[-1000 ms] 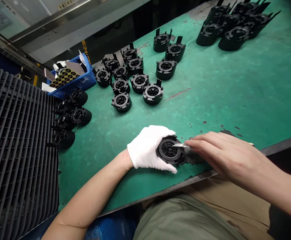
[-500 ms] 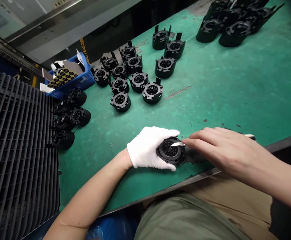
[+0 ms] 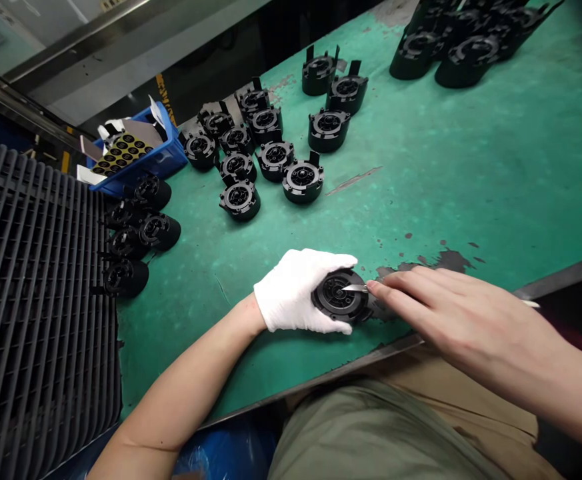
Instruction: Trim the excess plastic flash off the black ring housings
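Note:
My left hand (image 3: 303,291), in a white glove, curls around the side of a round black plastic part (image 3: 339,298) held at the table's front. The part's ribbed face, with rings around a hub, is turned up toward me. In my bare right hand (image 3: 455,310) is a craft knife (image 3: 355,289), gripped with the fingers closed near its blade. The bright blade reaches over the part's face, with its tip at the central hub. Most of the knife's handle is hidden by the hand.
Several similar black parts (image 3: 241,201) stand on the green table (image 3: 471,173), with more at far right and left. A blue bin (image 3: 171,150) holds a sheet of round black stickers (image 3: 123,153). Stacked dark grey trays (image 3: 35,300) rise along the left edge.
My right hand has turned, and the knife's rear end has swung toward me. The blade tip has shifted slightly but stays by the hub. My left hand keeps its grip.

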Demonstrator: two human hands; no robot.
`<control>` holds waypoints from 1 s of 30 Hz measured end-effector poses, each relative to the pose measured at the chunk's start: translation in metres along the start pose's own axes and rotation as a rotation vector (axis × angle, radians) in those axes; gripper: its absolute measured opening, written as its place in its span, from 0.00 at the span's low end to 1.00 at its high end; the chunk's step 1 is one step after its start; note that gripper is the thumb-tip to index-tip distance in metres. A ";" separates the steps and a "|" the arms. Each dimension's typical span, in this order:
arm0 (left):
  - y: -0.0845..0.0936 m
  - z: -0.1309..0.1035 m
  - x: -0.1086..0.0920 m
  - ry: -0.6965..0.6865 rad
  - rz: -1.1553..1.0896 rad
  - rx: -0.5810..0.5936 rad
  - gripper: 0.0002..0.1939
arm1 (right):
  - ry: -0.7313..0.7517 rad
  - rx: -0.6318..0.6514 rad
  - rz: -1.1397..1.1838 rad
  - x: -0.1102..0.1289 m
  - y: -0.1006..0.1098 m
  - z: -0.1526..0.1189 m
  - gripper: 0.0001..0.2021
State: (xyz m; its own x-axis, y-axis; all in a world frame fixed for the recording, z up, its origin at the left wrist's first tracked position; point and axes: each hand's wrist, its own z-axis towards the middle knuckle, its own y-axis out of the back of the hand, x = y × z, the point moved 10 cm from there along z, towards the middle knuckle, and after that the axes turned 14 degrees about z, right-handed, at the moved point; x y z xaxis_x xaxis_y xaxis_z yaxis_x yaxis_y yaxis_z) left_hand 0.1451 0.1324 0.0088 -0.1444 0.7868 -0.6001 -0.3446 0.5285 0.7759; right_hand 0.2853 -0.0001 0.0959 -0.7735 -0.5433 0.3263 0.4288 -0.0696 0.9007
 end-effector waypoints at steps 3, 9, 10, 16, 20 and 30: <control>0.002 0.000 -0.002 -0.020 -0.002 -0.022 0.64 | -0.008 -0.002 -0.012 0.004 -0.002 -0.003 0.28; -0.001 -0.001 0.001 -0.012 0.015 -0.008 0.66 | 0.021 -0.001 -0.089 0.014 -0.002 -0.004 0.28; -0.002 -0.002 0.002 -0.012 0.015 -0.007 0.66 | 0.020 -0.002 -0.093 0.015 -0.001 -0.003 0.28; 0.001 -0.003 -0.002 -0.063 -0.007 -0.055 0.65 | 0.022 -0.032 -0.105 0.023 -0.001 -0.003 0.28; 0.001 -0.002 0.000 -0.042 0.001 -0.055 0.64 | 0.005 -0.074 -0.084 0.023 -0.001 -0.005 0.27; -0.002 -0.008 0.000 0.048 0.020 -0.037 0.67 | 0.072 -0.079 0.009 -0.005 -0.014 -0.007 0.23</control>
State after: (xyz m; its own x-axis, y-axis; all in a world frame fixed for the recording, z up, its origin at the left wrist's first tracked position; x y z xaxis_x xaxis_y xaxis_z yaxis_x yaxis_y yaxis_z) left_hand 0.1381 0.1286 0.0056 -0.1951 0.7804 -0.5940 -0.3749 0.5003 0.7805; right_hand 0.2860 -0.0021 0.0799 -0.7352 -0.6025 0.3105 0.4732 -0.1282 0.8716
